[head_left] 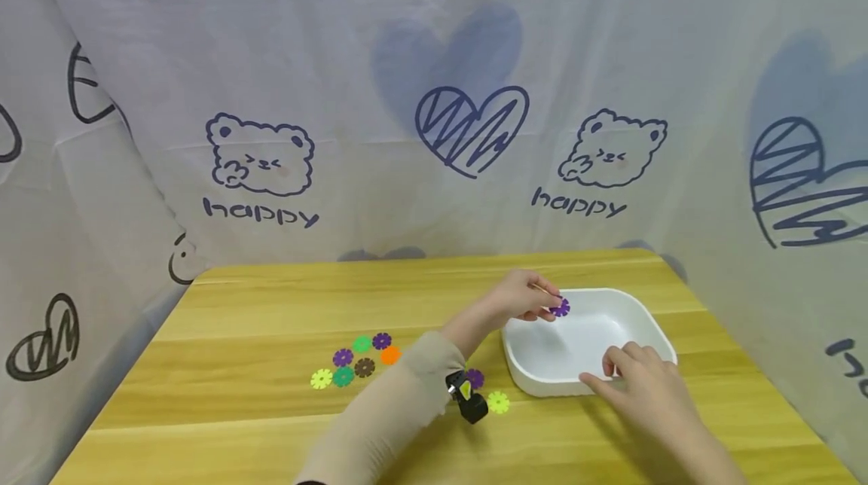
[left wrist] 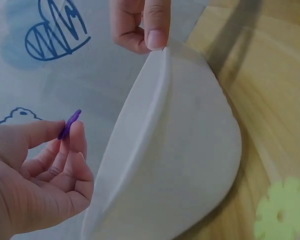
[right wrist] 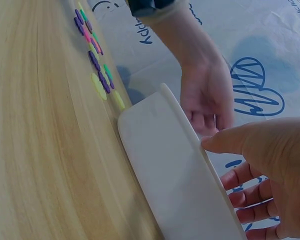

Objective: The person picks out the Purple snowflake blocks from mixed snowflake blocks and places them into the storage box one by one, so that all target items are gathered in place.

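- Lying loosely grouped left of the beige sleeve [head_left: 380, 425], seven loose discs [head_left: 365, 367] showed in the head view: lime, teal, green, brown, orange and two purple.
- The right wrist view added pink discs [right wrist: 86, 35] to that row, which the head view did not show.
- Just right of the sleeve, a second lime disc [head_left: 498, 402] lay near the white tray [head_left: 576, 346], beside a black wrist device [head_left: 472, 404].
- The left grip [head_left: 518, 297] pinched the held disc [head_left: 561, 308], a purple one, near the tray's far left corner; the head view gave its face, the left wrist view its thin edge between thumb and fingertips. Whether it touched the tray could not be told.
- The right grip [head_left: 637, 379] held the tray's near rim; the right wrist view showed its thumb on the rim and its fingers reaching over to the inner side.
- Beneath everything was a yellowish table [head_left: 224, 334] with streaked wood grain.
- Pale fabric [head_left: 366, 191] hung to the left, behind and to the right, printed with hearts, outlined bears and "happy"; creases ran across it.
- The discs were flat, round and notched; the left wrist view revealed a small central hole in the second lime disc.
- The tray was smooth, with rounded corners and sloping walls.
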Demonstrator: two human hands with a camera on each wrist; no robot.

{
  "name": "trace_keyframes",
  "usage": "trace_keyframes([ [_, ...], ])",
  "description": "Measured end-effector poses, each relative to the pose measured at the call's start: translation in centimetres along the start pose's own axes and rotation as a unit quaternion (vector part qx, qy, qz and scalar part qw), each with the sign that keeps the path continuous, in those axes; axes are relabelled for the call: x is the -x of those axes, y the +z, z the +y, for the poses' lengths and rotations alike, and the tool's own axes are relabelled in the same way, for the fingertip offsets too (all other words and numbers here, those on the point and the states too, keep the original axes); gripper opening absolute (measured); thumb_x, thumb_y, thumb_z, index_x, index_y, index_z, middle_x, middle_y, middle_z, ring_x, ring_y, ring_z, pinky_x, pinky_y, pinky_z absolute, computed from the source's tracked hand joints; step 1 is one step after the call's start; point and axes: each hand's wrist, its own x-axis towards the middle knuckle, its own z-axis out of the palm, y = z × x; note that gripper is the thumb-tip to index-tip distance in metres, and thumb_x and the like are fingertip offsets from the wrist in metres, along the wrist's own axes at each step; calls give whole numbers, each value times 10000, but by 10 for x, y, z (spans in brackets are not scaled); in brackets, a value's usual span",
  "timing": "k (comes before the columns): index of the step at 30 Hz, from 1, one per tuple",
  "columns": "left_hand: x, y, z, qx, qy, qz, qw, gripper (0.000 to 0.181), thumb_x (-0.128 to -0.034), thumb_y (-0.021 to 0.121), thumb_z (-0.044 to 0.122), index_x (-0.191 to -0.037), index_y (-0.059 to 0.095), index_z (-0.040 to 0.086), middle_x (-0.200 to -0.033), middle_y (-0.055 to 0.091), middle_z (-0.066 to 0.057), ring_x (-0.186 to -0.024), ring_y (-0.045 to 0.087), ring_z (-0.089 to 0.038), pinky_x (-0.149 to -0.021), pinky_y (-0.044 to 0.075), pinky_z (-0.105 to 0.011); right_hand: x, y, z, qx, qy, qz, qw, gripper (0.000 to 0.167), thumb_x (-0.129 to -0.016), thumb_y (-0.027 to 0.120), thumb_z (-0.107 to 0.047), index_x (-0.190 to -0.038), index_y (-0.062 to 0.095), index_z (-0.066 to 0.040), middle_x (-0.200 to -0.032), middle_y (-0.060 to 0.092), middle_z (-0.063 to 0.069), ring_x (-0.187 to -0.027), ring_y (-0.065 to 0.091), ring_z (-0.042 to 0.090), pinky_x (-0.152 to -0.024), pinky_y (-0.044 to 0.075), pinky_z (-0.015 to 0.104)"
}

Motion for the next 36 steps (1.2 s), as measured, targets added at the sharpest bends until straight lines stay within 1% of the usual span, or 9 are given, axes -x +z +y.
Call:
trace_keyframes([
  [5,-18,25,0,729,-353,109,9967,43,-878,694,65,-919,695,77,-763,692,-51,-615,639,-121,-543,452,-213,2,2,0,35,35,54,10000,376,-825,690,-536,-738,511,-217,-748,511,-63,-732,462,163,-635,336,351],
  [10,-33,47,-2,1554,-742,126,9850,68,-884,665,15,-922,691,65,-767,698,-71,-589,614,-119,-518,431,-209,3,2,1,54,45,17,10000,374,-829,685,-541,-748,517,-216,-759,525,-59,-740,471,164,-641,353,362],
  [13,-40,60,-5,1707,-938,203,9806,81,-885,657,5,-905,686,78,-800,724,-86,-567,596,-103,-506,414,-200,3,2,2,54,55,-13,10000,379,-830,681,-549,-751,517,-216,-760,526,-58,-744,475,165,-645,363,376],
  [20,-47,82,-15,1497,-1180,698,9792,113,-835,658,-75,-854,678,35,-735,689,-80,-554,589,-118,-471,387,-170,1,3,0,66,-36,107,9999,382,-827,687,-540,-739,501,-218,-728,484,-73,-727,466,158,-636,361,367],
  [26,-46,90,-16,1089,-1393,1137,9777,183,-802,621,-170,-857,681,-6,-730,683,-109,-739,727,-242,-546,511,-191,-1,4,-2,59,-85,171,9998,385,-824,693,-535,-733,494,-218,-724,483,-70,-717,459,157,-638,374,371],
  [28,-45,92,-14,914,-1449,1275,9769,225,-803,605,-185,-910,700,-11,-789,717,-155,-634,687,-206,-519,482,-181,-1,5,-1,60,-107,192,9997,384,-820,698,-531,-732,497,-216,-721,481,-71,-712,457,155,-634,377,369],
  [30,-44,95,-12,810,-1440,1257,9782,294,-801,584,-197,-995,706,-14,-873,732,-185,-532,590,-144,-520,476,-181,-1,4,0,71,-107,197,9997,385,-816,703,-530,-731,500,-214,-715,479,-71,-705,454,152,-630,379,367],
  [33,-43,95,-10,555,-1235,947,9863,377,-804,580,-173,-1113,695,8,-998,736,-146,-492,454,-75,-538,465,-185,0,3,0,82,-71,161,9998,383,-817,703,-527,-732,501,-212,-711,476,-69,-701,445,150,-631,379,362],
  [36,-39,89,-9,469,-945,468,9933,384,-818,600,-113,-1173,673,15,-1066,711,-103,-626,514,-101,-698,539,-255,0,3,0,74,-39,115,9999,382,-825,693,-533,-736,500,-216,-714,478,-73,-707,445,147,-637,375,359],
])
